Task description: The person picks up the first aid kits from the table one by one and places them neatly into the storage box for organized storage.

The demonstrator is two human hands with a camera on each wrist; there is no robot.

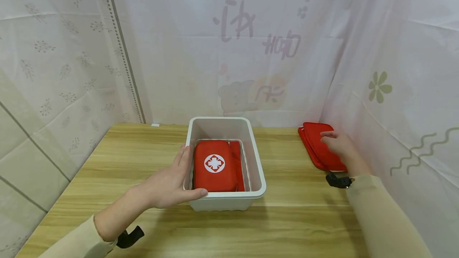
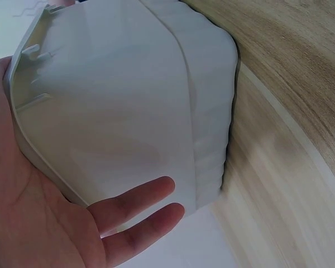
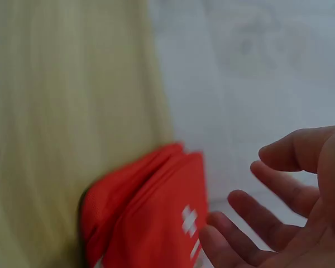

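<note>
My left hand (image 1: 171,184) lies flat against the white bin (image 1: 259,170), fingers straight, steadying it on the tabletop (image 1: 294,218). One red first-aid pouch (image 1: 215,166) already sits inside. My right hand (image 1: 338,144) hovers, fingers loosely spread, over the stacked red pouches (image 1: 315,146) by the curtain. Reaching carelessly, I could lift two together or nudge the stack off the edge.

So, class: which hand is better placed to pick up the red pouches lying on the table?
The right hand: it hovers open over the red pouches, while the left hand steadies the white bin.
</note>
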